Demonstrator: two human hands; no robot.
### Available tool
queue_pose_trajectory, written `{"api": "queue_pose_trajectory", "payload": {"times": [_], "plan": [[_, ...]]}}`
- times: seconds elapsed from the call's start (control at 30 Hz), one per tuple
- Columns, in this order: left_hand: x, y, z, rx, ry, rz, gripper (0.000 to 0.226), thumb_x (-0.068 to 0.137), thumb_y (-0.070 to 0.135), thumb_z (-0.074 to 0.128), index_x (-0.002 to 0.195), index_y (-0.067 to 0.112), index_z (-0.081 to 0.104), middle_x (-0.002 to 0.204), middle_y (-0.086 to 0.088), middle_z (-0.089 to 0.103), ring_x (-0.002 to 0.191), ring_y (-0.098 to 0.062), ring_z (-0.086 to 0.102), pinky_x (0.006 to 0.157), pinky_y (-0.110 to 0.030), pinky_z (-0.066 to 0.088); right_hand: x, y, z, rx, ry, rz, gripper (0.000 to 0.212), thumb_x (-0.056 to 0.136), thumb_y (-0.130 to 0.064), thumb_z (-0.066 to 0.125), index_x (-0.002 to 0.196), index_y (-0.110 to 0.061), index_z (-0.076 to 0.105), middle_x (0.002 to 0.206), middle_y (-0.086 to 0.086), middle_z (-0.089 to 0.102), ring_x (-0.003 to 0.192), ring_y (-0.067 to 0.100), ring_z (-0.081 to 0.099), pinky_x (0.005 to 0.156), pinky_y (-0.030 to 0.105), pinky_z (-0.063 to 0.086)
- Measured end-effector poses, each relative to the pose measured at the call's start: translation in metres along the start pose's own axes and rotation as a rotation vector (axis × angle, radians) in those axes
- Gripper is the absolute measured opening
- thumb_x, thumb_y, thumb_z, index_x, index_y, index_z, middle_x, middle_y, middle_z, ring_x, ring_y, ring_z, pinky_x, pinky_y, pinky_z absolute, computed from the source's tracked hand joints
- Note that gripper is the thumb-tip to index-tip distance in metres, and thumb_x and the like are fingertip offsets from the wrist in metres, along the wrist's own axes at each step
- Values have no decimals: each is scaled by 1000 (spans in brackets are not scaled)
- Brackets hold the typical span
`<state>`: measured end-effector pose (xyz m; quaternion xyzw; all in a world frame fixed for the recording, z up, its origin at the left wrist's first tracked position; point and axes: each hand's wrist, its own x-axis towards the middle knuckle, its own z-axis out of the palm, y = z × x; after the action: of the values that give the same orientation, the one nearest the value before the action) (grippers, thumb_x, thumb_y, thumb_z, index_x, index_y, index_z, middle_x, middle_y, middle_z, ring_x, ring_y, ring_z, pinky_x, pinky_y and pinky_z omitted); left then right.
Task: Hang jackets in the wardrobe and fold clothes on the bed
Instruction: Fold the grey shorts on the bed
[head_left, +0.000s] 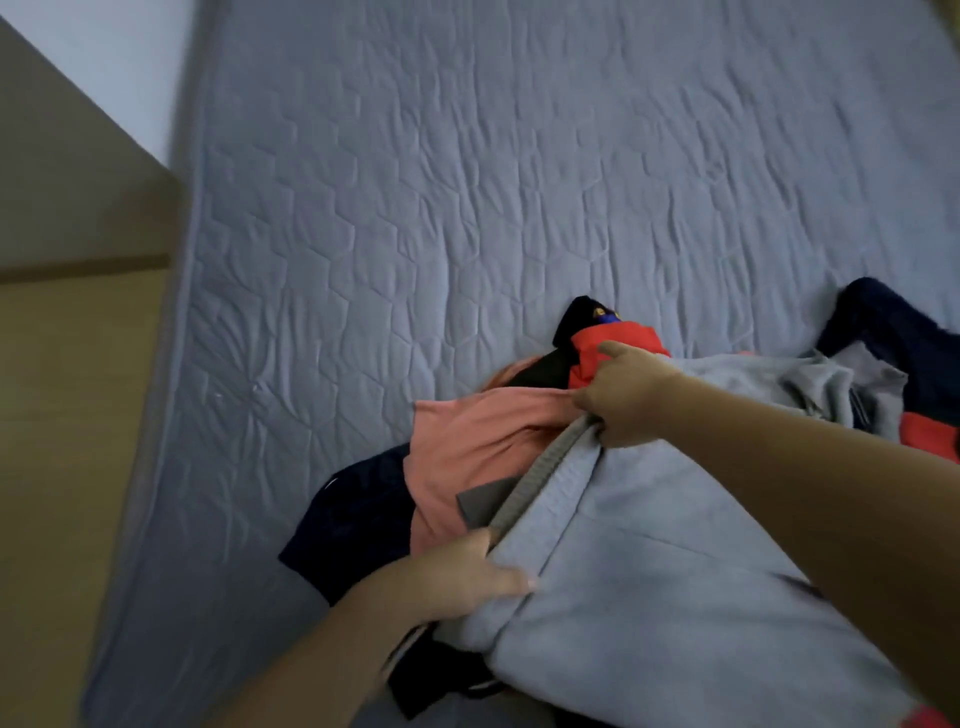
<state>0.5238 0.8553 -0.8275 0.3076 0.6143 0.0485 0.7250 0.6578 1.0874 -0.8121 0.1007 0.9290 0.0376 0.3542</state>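
Clothes lie heaped at the near right of the bed (467, 182), and on top of the heap is a pale grey sweatshirt (675, 571) of soft, fleecy knit with a ribbed band (540, 478) along one edge. Both hands hold it by that band. The left hand (467, 577) has its grip curled round the near end of the ribbing, thumb lying across the smooth grey cloth. The right hand (623, 400) pinches the far end, fingers bunched on the fabric, so the band runs taut and straight between the two.

Under the sweatshirt lies a salmon-pink garment (467, 447), thin and smooth, with loose folds. A dark navy piece (353, 519) shows beneath it toward the left, matte and crumpled. Beyond the right hand a bright orange-red garment (613, 343) with black parts sticks out, something small and blue at its far tip. At the far right sits another navy garment (893, 332), fuzzy in texture, beside more grey and orange cloth.

The bed is covered by a blue-grey quilted cover, stitched in a honeycomb of hexagons and slightly puckered and wrinkled. Its left edge is rounded and piped. Left of the bed stands a tan wooden panel (67, 364) with a flat, plain face, and a pale wall (114, 57) shows behind it at the upper left. The edges of the view are blurred.
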Motion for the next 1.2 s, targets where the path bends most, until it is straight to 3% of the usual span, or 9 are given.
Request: {"api": "queue_pose_trajectory", "payload": {"times": [0.1, 0.2, 0.3, 0.4, 0.67, 0.8, 0.9, 1.1, 1.2], "plan": [[-48, 3, -23, 407, 210, -56, 98, 73, 64, 65, 149, 24, 17, 133, 6, 48, 114, -16, 53, 92, -28, 44, -26, 6, -50, -87, 51, 3, 36, 84, -37, 48, 115, -23, 57, 108, 4, 68, 117, 26, 54, 120, 41, 5], [-112, 18, -45, 645, 568, -84, 76, 83, 51, 62, 135, 12, 25, 110, -4, 61, 95, -25, 61, 72, -32, 47, -63, -2, -116, -66, -30, 110, 33, 87, -28, 47, 118, -22, 58, 112, -2, 66, 113, 19, 57, 121, 41, 5], [-193, 38, -75, 686, 695, -149, 75, 85, 51, 61, 143, 17, 28, 128, -10, 59, 113, -30, 59, 85, -34, 46, -107, -26, -190, -63, -70, 227, 26, 94, -25, 45, 116, -24, 59, 114, -4, 65, 110, 19, 57, 109, 36, 26], [-282, 58, -104, 834, 757, -175, 39, 85, 51, 59, 111, 21, 59, 119, -9, 64, 107, -28, 61, 81, -31, 46, -154, -49, -267, -53, -66, 346, 22, 97, -27, 47, 114, -23, 59, 120, -1, 61, 115, 20, 51, 95, 32, 32], [-537, 84, -145, 1021, 1252, -50, 46, 80, 68, 50, 89, 25, 64, 100, -5, 66, 99, -33, 56, 81, -36, 43, -246, -92, -428, 228, 128, 669, 16, 90, -32, 48, 101, -25, 58, 108, 1, 60, 122, 30, 44, 111, 64, 3], [-624, 72, -151, 570, 1153, 203, 47, 73, 62, 71, 70, 17, 60, 71, 3, 58, 72, -18, 56, 65, -33, 46, -258, -97, -474, 373, 328, 678, 9, 85, -31, 54, 90, -23, 53, 73, -5, 45, 76, 20, 50, 85, 45, 44], [-656, 62, -154, 28, 873, 453, 27, 70, 36, 73, 78, 11, 66, 66, -1, 62, 60, -14, 55, 51, -22, 42, -248, -110, -493, 575, 418, 666, 9, 85, -25, 55, 91, -19, 55, 82, 3, 55, 75, 23, 53, 69, 37, 45], [-663, 42, -178, -195, 1084, 458, 14, 83, 8, 67, 74, 10, 57, 69, -9, 55, 59, -17, 49, 49, -22, 37, -202, -158, -511, 1375, 594, 645, 9, 79, -12, 60, 86, -6, 60, 83, 15, 60, 73, 27, 57, 62, 33, 50], [-675, 21, -180, -484, 830, 648, 20, 74, 7, 68, 93, 3, 63, 90, -17, 61, 79, -25, 57, 66, -27, 50, -190, -175, -511, 1880, 595, 426, 8, 82, -14, 69, 87, -9, 65, 88, 13, 65, 74, 22, 63, 65, 32, 57]]}}
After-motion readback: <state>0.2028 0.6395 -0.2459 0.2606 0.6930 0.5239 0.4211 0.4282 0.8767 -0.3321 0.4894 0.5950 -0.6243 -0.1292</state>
